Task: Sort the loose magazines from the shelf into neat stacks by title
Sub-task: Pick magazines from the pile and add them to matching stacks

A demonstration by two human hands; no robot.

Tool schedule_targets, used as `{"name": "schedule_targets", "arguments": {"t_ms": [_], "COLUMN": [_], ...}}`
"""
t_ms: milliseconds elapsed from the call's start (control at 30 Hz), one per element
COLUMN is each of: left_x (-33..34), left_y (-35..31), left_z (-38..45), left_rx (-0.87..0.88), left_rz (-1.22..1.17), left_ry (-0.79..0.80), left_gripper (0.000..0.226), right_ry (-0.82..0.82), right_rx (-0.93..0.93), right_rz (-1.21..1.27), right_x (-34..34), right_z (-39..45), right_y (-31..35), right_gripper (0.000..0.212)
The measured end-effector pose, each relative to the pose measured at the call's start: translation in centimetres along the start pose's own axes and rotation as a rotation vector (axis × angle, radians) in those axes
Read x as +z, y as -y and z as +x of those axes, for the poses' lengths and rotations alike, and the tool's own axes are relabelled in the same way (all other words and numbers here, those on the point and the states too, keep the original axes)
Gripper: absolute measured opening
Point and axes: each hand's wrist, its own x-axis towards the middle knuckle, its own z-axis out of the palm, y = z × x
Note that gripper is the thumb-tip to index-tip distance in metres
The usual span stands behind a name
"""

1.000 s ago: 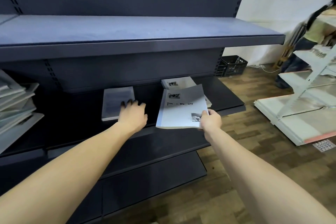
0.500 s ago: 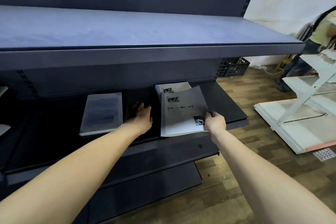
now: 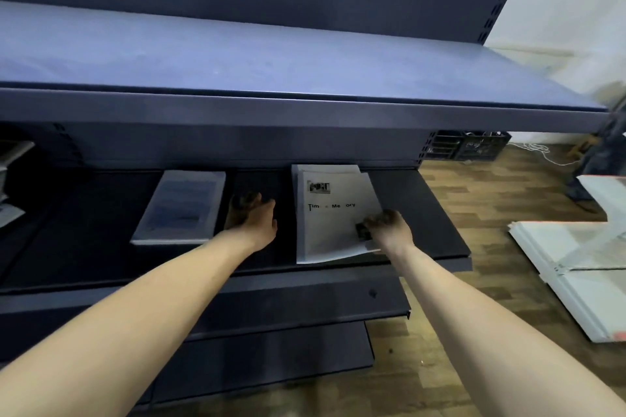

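In the centre of the frame, on the dark middle shelf (image 3: 423, 213) of a metal shelving unit, the right hand (image 3: 389, 230) rests on the lower right corner of a white magazine (image 3: 332, 220), fingers curled down on its cover; whether the thumb is tucked under the edge cannot be told. The cover shows a small dark picture near its top and broken lettering across the middle. This magazine lies slightly skewed on top of another white magazine (image 3: 325, 168), whose upper edge shows behind it. Left of centre, the left hand (image 3: 254, 220) lies flat on the bare shelf with fingers spread and holding nothing, between the white pile and a bluish-grey magazine (image 3: 181, 208) that lies flat just beside it to the left. At the far left edge of the frame, more magazines (image 3: 10, 179) lean loosely, partly cut off. A broad blue-grey upper shelf (image 3: 237, 54) spans the top of the frame. At right, a wooden floor (image 3: 491, 213) carries a black crate (image 3: 471, 145) and white panels (image 3: 582, 267)
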Motion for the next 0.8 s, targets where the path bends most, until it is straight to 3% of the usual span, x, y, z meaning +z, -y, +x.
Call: {"name": "schedule_targets", "arguments": {"t_ms": [200,467,800], "left_x": [-0.3,-0.3,-0.1], "left_y": [-2.4,-3.9,-4.8], "left_z": [-0.3,-0.2,0.4], "left_rx": [-0.059,-0.076,-0.068], "left_rz": [0.076,0.113,0.142], "left_ry": [-0.007,-0.053,-0.059], "left_gripper": [0.055,0.051,0.048], "right_ry": [0.080,0.090,0.103], "right_rx": [-0.103,-0.119,-0.155], "right_rz": [-0.041,-0.182,-0.326], "right_x": [-0.3,0.0,0.8], "right_z": [2.0,3.6,3.7], "right_y": [-0.2,-0.7,-2.0], "right_gripper": [0.053,0.041,0.070]}}
